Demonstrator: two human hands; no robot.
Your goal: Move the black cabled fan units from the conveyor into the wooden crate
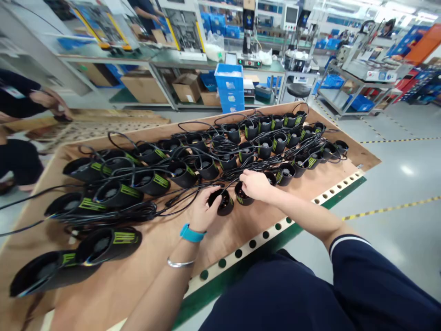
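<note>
Near the front edge of a shallow wooden crate, two black cylindrical housings stand side by side. My left hand point(206, 208), with a teal band on the wrist, curls its thumb and fingers round the rim of the left black cylindrical housing point(226, 205). Bent over the top of the right black cylindrical housing point(243, 197) is my right hand point(255, 185), its fingers closed at the rim and partly hidden. A thin black cable point(229, 183) passes between the two hands. Behind them lie bundled black cables point(241, 171) and rows of similar housings with yellow-green markings point(184, 174).
The wooden crate point(165, 285) has low walls and a front strip with round holes point(252, 243). Blue stacked bins point(229, 85) and workbenches with machines stand beyond. At the left is another person point(24, 99). A wheeled cart point(358, 92) stands at right.
</note>
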